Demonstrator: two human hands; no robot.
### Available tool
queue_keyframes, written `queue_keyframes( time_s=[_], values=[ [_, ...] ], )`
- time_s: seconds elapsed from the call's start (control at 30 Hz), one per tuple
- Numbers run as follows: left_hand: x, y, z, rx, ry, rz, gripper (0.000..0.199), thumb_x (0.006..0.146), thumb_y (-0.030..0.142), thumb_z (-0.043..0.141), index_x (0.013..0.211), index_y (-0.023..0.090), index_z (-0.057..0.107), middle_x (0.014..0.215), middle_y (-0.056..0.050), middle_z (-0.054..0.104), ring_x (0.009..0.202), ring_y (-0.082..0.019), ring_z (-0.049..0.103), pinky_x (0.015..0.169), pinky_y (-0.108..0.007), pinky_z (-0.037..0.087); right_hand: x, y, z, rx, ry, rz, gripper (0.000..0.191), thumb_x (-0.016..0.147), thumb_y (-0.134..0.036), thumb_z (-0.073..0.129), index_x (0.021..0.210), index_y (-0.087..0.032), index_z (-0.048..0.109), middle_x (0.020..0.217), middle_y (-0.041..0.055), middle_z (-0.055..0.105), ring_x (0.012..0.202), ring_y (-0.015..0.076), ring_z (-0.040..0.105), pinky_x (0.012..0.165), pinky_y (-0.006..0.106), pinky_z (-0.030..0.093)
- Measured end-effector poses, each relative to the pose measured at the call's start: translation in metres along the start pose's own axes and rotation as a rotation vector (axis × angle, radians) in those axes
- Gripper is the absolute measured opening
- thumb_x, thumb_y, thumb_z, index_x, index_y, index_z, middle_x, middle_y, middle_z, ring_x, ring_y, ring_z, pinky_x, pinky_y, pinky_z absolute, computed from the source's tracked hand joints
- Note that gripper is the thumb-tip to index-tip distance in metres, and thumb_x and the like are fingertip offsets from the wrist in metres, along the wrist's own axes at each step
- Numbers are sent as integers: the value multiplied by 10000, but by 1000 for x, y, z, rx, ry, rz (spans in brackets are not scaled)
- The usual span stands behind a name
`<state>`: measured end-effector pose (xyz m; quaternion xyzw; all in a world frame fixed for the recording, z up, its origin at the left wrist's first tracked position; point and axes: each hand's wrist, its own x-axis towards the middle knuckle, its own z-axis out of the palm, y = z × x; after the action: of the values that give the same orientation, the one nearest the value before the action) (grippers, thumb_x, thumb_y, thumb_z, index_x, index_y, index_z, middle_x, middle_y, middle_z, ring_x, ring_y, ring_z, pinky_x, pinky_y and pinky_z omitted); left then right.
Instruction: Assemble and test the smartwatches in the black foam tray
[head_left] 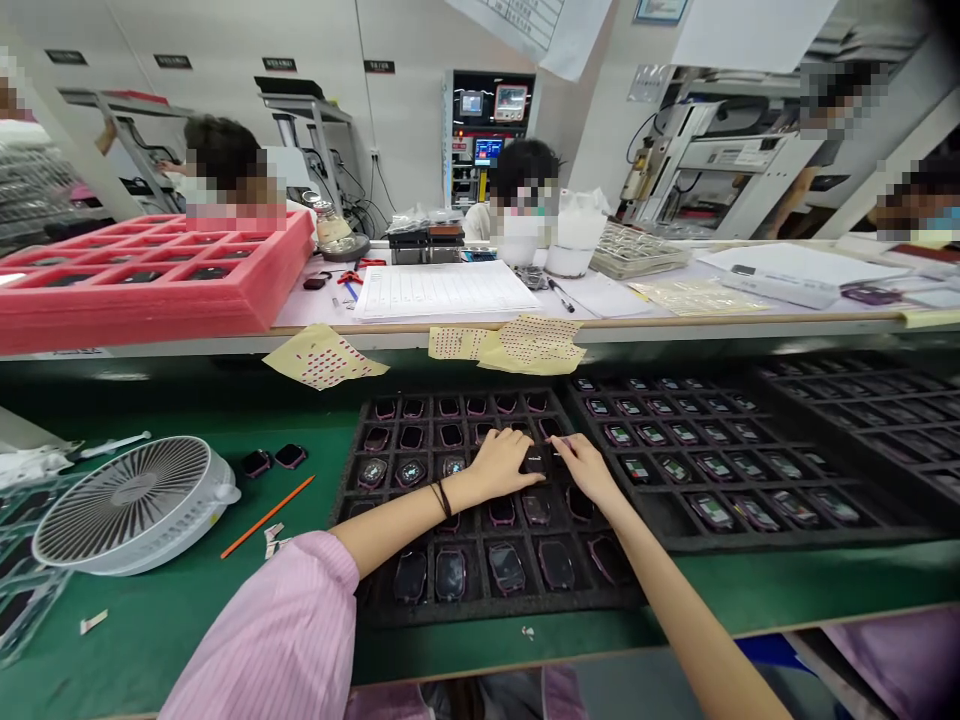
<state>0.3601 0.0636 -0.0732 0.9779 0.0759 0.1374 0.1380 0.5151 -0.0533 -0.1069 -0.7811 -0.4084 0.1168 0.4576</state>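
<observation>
In the head view, both hands are held over a black foam tray [517, 607], which is set along the near edge of the green tabletop [180, 620]. Watches are held in its cells, faces up. Between the hands, toward the tray's right edge and roughly midway from far edge to near, a dark-screened watch [534, 458] with small white lettering is seen, partly covered; its long axis cannot be told.

The watch is flanked by the left hand [507, 458], whose thumb is spread from its fingers, the thumb on the near side and the fingers on the far side. Whether the watch is gripped cannot be told. By the right hand [586, 470], thumb and forefinger are brought close together just beside the watch, toward the tray's right edge; whether anything is pinched cannot be told. Neither hand is clearly nearer.

Beyond the tray's right edge, a second tray [750, 543] of watches is placed. Toward the tabletop's left end, a fan [135, 505] and an orange stick [268, 516] are laid.
</observation>
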Motion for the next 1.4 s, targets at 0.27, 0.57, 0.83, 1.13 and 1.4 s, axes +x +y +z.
queue_keyframes(
  time_s=[0.27, 0.57, 0.83, 1.13, 1.4],
  values=[
    [-16, -15, 27, 3, -121, 146, 473, 966, 408, 267, 1374, 194, 377, 1479, -111, 330, 1384, -238, 258, 1108, -548, 177, -12, 8, 4, -364, 87, -282, 369, 864, -290, 392, 1140, -162, 601, 1027, 142, 586, 990, 285, 547, 905, 473, 427],
    [-50, 2, -6, 27, -165, 205, 561, 947, 425, 330, 1397, 92, 306, 1451, -204, 344, 1355, -274, 310, 1085, -535, 247, -12, 37, -6, -128, -28, -140, 411, 813, -462, 438, 1018, -178, 653, 920, 108, 701, 799, 253, 667, 739, 373, 533],
    [-169, -56, -106, 305, -17, -563, 195, 883, 208, 429, 1004, 163, 575, 1033, -110, 585, 974, -251, 553, 809, -367, 462, -11, 39, -4, -772, 29, -622, 496, 904, -428, 265, 943, -175, 689, 957, 168, 598, 789, 298, 574, 626, 420, 473],
    [-271, -109, -117, 409, -192, -1099, 191, 794, 85, 437, 969, 110, 508, 1056, -171, 555, 1015, -298, 527, 792, -393, 461, 2, 44, -4, -838, -45, -769, 581, 919, -445, 127, 917, -207, 657, 1233, 175, 540, 1302, 339, 344, 984, 551, 307],
    [-275, -129, -119, 328, -168, -1070, 206, 854, 79, 365, 941, 140, 541, 952, -138, 639, 915, -256, 614, 738, -327, 457, 4, 32, 7, -714, -28, -706, 612, 904, -574, 169, 992, -176, 625, 1386, 179, 421, 1336, 322, 316, 1022, 544, 300]
  ],
)
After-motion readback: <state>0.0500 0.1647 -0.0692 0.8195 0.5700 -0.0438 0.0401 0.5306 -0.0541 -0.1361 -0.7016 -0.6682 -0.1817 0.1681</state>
